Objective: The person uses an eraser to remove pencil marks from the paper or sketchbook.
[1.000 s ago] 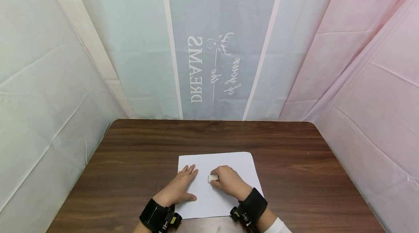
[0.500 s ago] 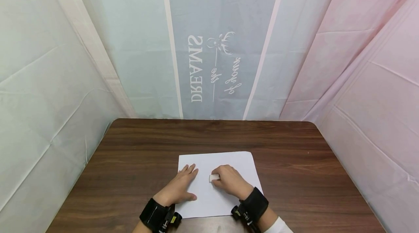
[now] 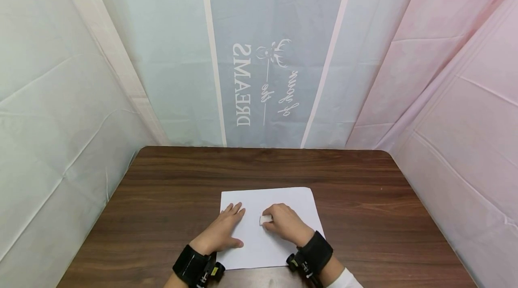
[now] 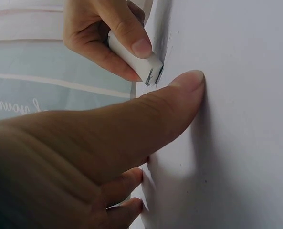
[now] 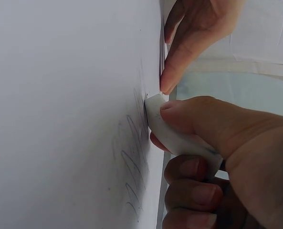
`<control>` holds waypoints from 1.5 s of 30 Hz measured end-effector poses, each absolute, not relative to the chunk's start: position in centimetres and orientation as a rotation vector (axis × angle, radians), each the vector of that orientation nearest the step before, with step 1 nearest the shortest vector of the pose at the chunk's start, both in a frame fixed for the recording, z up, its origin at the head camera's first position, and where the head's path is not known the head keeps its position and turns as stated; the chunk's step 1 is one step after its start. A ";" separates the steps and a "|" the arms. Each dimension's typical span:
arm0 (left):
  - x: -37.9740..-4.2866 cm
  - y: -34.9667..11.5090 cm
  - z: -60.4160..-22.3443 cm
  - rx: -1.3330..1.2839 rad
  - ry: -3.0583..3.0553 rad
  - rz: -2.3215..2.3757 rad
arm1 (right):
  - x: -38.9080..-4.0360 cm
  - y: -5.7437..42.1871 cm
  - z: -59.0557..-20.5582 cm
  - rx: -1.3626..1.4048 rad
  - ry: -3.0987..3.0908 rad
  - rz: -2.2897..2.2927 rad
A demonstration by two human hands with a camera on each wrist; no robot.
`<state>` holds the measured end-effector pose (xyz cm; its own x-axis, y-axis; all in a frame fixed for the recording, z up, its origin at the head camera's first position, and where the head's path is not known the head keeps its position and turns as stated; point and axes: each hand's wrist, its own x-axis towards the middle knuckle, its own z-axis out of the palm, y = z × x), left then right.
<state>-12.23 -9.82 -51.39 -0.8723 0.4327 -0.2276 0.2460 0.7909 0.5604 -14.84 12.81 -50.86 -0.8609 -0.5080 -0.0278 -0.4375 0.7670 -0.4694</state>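
Observation:
A white sheet of paper (image 3: 279, 252) lies on the table, with grey scribbled pencil marks (image 5: 131, 167) on it that show in the right wrist view. My right hand (image 3: 287, 225) pinches a white eraser (image 5: 179, 138) between thumb and fingers. One end of the eraser touches the paper by the marks, and dark smudges show on its tip (image 4: 153, 74) in the left wrist view. To the left, my left hand (image 3: 221, 232) rests on the sheet's left side, its fingers and thumb spread out.
The dark wood table (image 3: 174, 180) stretches around the paper. A pale curtain (image 3: 178, 54) with printed lettering hangs behind its far edge, and light cloths hang at both sides. Each wrist wears a black strap (image 3: 314, 252) with a small camera.
The right hand has shifted very slightly to the right with the eraser on the paper. My left hand has stayed in place.

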 end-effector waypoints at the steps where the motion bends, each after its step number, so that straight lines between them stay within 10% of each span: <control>1: -12.2 -9.8 -51.4 0.516 2.636 0.758 | -14.9 12.8 -50.8 -0.753 2.807 -0.687; 45: -12.1 -9.9 -51.4 0.519 2.626 0.765 | -14.8 13.3 -50.3 -0.712 2.794 -0.697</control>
